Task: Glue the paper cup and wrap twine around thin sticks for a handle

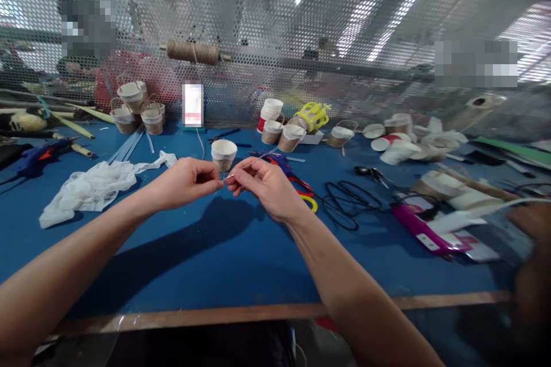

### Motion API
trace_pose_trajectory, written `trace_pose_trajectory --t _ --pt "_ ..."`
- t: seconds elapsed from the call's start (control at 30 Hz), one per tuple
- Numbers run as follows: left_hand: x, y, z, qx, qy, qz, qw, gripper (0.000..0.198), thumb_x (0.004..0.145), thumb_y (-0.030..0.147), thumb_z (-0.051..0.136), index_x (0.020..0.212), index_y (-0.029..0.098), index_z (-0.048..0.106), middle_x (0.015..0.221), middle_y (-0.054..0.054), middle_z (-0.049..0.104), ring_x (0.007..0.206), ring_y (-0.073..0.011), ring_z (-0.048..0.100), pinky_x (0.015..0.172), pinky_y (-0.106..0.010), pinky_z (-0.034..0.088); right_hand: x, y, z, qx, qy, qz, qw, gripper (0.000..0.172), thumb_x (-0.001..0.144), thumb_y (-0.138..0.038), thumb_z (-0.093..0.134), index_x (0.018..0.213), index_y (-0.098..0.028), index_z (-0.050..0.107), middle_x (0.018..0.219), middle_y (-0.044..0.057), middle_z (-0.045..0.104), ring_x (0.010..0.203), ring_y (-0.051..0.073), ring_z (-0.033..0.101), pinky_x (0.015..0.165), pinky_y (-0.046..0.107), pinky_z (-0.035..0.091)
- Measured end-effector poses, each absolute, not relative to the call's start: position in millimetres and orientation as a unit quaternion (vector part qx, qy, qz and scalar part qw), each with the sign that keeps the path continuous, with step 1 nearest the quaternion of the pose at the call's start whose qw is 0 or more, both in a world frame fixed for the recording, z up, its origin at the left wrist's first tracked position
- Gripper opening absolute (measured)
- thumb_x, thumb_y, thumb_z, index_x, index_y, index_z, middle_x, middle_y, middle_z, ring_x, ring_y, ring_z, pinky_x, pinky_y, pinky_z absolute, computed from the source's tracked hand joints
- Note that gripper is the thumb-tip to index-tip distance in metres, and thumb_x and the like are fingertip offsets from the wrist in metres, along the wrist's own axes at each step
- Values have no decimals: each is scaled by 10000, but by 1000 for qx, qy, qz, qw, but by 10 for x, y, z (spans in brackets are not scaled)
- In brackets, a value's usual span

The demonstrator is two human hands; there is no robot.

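Both your hands meet near the centre of the frame, above the blue worktop [202,275]. Your right hand [269,184] grips a thin pale strand [241,168] between thumb and fingers; it runs slantwise, its lower end pointing toward your other hand. Your left hand [185,184] has its thumb and fingertips drawn together at that end, though the tip is too small to tell whether they grip it.

Just beyond your hands, at centre, a small cup [224,155] stands upright, white at the rim and brown below. Left of it in the frame, a crumpled white mesh cloth [92,186] lies near your left forearm. Scissors with yellow and red handles [310,203] lie beside your right wrist, partly hidden, and a loose black cable [344,203] curls farther right.

At upper left, you have small handled baskets [132,94] piled together; right of centre, a yellow foam net [316,116] sits behind more of them. A roll of brown twine [192,52] hangs against the perforated metal panel [275,17]. A magenta device [424,230] lies at right.
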State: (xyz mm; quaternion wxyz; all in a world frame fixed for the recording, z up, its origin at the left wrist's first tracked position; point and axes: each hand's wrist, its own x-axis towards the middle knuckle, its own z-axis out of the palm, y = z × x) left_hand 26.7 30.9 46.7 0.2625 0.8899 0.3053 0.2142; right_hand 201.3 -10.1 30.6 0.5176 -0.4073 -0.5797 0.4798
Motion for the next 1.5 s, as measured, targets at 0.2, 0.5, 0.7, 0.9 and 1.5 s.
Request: trace_pose_trajectory --t 0.2,0.5,0.7,0.9,1.5 --pt "289 214 458 862 291 413 -38 132 783 273 553 800 150 600 793 -61 612 754 -166 535 685 -290 424 2028 -22 261 -423 -515 466 582 200 681 -296 684 716 -159 543 640 -5 647 583 101 608 543 241 491" --pt "291 321 306 877 385 283 60 406 797 411 502 481 161 449 468 18 418 457 -101 376 465 -240 264 2008 -13 283 -384 -459 475 645 198 667 -282 692 719 -161 543 657 -11 654 604 93 611 569 234 481" --pt "319 386 301 763 280 336 475 194 709 326 584 743 150 511 568 48 493 483 -67 440 479 -203 363 1949 -50 266 -376 -457 519 617 245 631 -305 717 706 -154 540 642 -11 649 587 92 605 553 235 476" --pt "364 288 188 755 277 425 415 83 740 230 566 751 148 561 617 12 556 533 -77 485 514 -212 406 1898 -53 221 -383 -448 520 618 234 649 -287 703 717 -154 523 630 -11 641 568 92 597 547 242 473" --pt "266 367 237 527 208 202 799 256 742 353 615 796 103 613 543 27 491 402 -29 356 420 -184 259 1982 -83 290 -362 -523 522 568 216 683 -300 676 722 -162 515 647 -14 632 568 91 595 549 247 466"
